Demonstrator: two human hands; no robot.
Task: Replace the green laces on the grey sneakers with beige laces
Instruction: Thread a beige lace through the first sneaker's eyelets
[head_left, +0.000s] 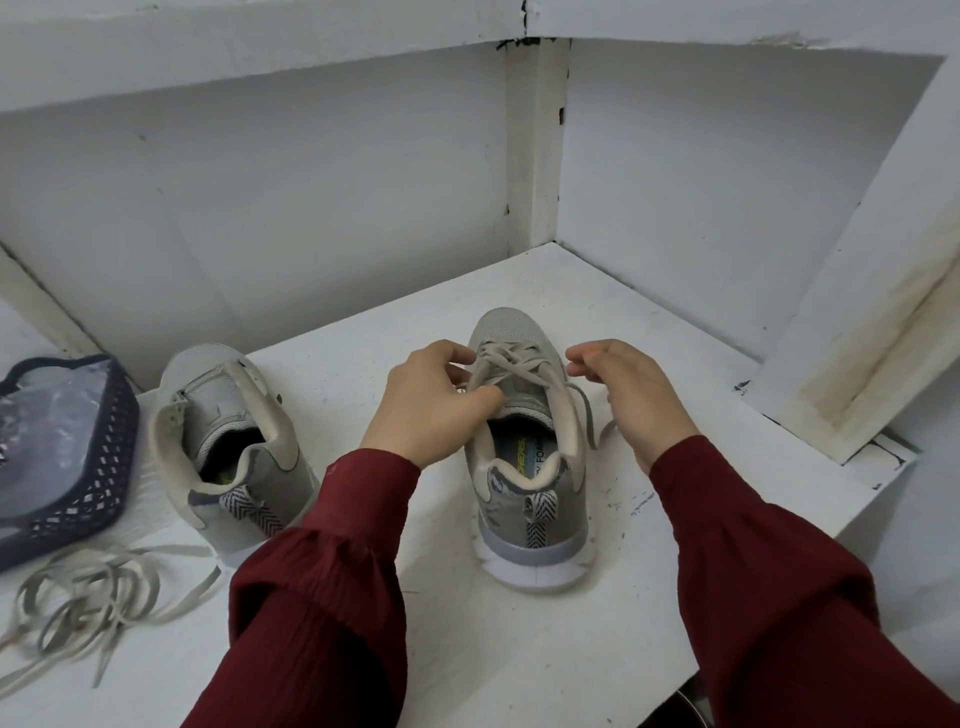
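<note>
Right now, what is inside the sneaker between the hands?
A printed insole shows in the sneaker; its front is hidden under the tongue and laces.

Both arms wear long, loose sleeves (322, 597) of dark red crinkled fabric, gathered at the wrists; hands bare.

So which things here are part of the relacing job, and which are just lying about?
Job: left hand, right hand, laced sneaker, beige lace, unlaced sneaker, loose laces.
Lying about: dark mesh basket, clear plastic inside it.
</note>
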